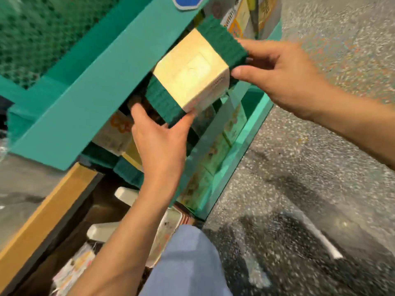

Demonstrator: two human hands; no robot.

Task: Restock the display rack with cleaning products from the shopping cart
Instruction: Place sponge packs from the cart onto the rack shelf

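A pack of green scouring pads [192, 75] with a cream paper band round its middle sits tilted at the mouth of the teal display rack [89, 86]. My left hand [160, 142] grips its lower green end from below, thumb on one side and fingers on the other. At the upper green end my right hand [282, 75] pinches the pack between thumb and fingers. More packs of the same kind [128, 169] lie on the shelf under it.
Boxed goods [213, 154] fill the rack's lower shelf behind a clear front. A brown cardboard box [49, 212] with wrapped items stands at the lower left. Speckled grey floor [320, 189] spreads to the right. My leg in blue trousers [188, 263] is at the bottom.
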